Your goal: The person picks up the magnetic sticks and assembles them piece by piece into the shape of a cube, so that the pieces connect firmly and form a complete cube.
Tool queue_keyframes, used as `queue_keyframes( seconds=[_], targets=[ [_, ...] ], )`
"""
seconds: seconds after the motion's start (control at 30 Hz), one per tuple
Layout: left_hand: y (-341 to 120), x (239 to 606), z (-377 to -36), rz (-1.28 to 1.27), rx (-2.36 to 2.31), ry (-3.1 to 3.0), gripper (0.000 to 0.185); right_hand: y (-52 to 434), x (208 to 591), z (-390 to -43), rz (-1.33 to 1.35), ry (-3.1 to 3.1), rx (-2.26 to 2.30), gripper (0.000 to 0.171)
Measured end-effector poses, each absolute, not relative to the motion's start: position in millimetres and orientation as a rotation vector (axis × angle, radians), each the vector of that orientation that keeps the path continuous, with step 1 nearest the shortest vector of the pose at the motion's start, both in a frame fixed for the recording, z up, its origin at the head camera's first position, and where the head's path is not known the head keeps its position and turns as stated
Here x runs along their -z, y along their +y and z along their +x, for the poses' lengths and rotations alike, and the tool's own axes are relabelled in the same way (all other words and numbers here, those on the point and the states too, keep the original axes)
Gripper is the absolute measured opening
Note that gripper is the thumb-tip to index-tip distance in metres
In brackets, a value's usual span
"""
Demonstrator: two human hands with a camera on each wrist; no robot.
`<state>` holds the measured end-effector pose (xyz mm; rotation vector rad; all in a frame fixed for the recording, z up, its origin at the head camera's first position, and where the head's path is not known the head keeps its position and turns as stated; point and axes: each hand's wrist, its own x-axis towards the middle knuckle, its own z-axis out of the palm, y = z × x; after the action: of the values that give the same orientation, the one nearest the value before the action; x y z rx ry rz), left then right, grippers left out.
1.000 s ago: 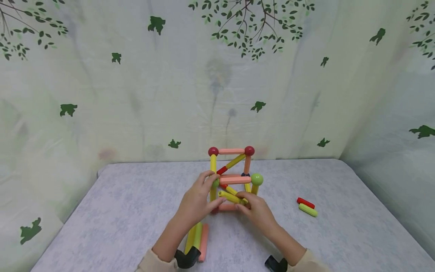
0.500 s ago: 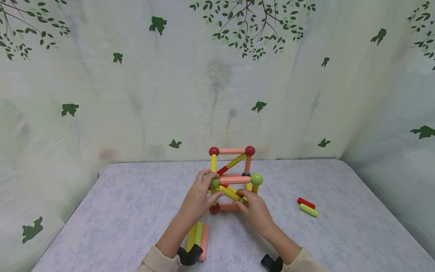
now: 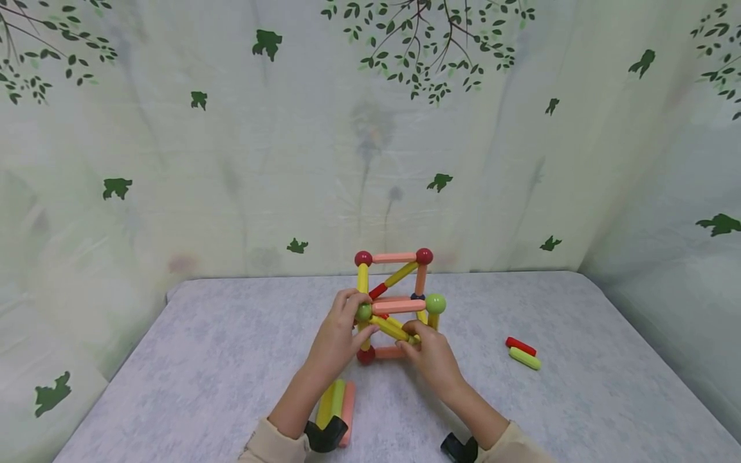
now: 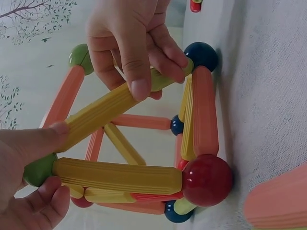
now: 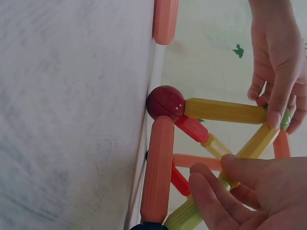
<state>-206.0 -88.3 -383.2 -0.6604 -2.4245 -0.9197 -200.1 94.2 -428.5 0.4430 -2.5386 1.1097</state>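
A box-like frame of magnetic rods and balls stands on the table, with a red ball [image 3: 366, 355] at its lower front left corner. My left hand [image 3: 331, 334] holds the green ball [image 4: 41, 170] at the upper front left corner, its thumb on the end of a yellow magnetic rod [image 4: 98, 115]. That rod slants down to a short light-green rod [image 4: 160, 80], whose far end is right at a blue ball [image 4: 201, 56]. My right hand [image 3: 437, 363] pinches the two rods where they meet. Another green ball [image 3: 435, 303] tops the front right corner.
Yellow, light-green [image 3: 338, 397] and salmon rods [image 3: 347, 413] lie side by side in front of the frame, near my left wrist. Farther right lie a red rod [image 3: 521, 346] and a light-green rod [image 3: 525, 358]. A leaf-patterned curtain [image 3: 260, 161] hangs behind the table.
The left end of the slanted yellow rod has risen to the green ball in my left hand. My left thumb and right hand have shifted slightly with it; the frame stays in place.
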Motion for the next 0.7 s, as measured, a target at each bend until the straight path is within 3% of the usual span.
queue_keyframes(
  seconds=[0.5,0.7],
  targets=[
    [-87.6,385.2,-204.9,-0.673,0.931,-2.372,0.042,96.4,425.9,-195.3,0.484,-2.465,-1.224,0.024],
    [-86.5,384.3,-201.9,-0.523,0.983,-2.431,0.047,116.6,417.2,-192.9,0.575,-2.12,-0.977,0.03]
  ],
)
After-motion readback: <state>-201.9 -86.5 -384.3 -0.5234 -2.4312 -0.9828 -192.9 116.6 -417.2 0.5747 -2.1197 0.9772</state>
